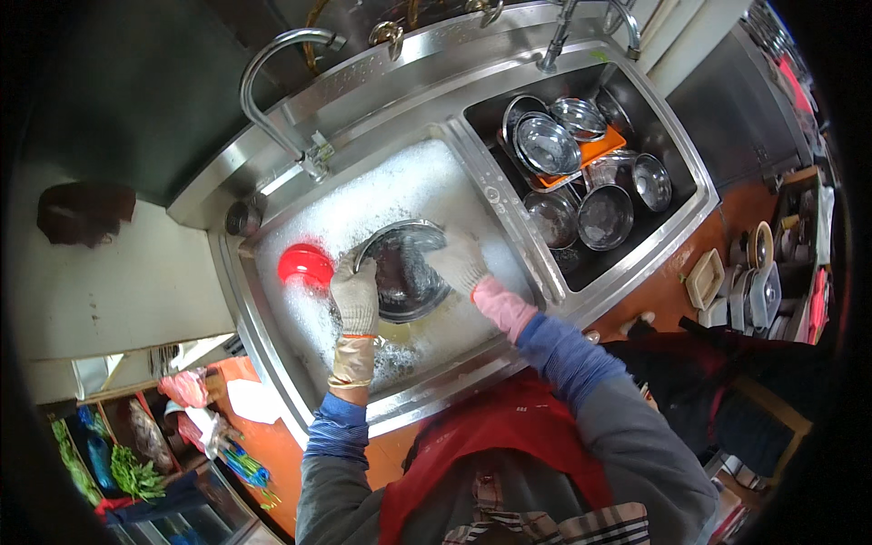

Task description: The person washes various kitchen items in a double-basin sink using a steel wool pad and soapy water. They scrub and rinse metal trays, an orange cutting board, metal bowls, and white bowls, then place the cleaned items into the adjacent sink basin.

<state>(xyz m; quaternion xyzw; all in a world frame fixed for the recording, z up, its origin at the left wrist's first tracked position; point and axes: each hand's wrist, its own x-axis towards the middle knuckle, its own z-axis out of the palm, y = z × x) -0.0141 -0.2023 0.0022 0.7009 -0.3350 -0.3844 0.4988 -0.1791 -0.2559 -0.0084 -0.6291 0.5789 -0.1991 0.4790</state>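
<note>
Over the suds-filled left basin of a steel double sink (pixel 470 368), my left hand (pixel 355 293), in a knitted glove, grips the left rim of a round metal bowl (pixel 402 279). The bowl is tilted, with its inside towards me. My right hand (pixel 460 262), gloved over a pink cuff, is blurred at the bowl's right rim; its fingers and anything in them cannot be made out. A red plastic bowl (pixel 304 266) lies in the foam to the left of my left hand.
The right basin holds several metal bowls (pixel 605 216) and an orange tray (pixel 603 144). A curved faucet (pixel 266 122) rises behind the left basin. Crates with vegetables (pixel 133 470) stand at lower left. At right are a dark-clothed person (pixel 722 388) and stacked containers (pixel 746 300).
</note>
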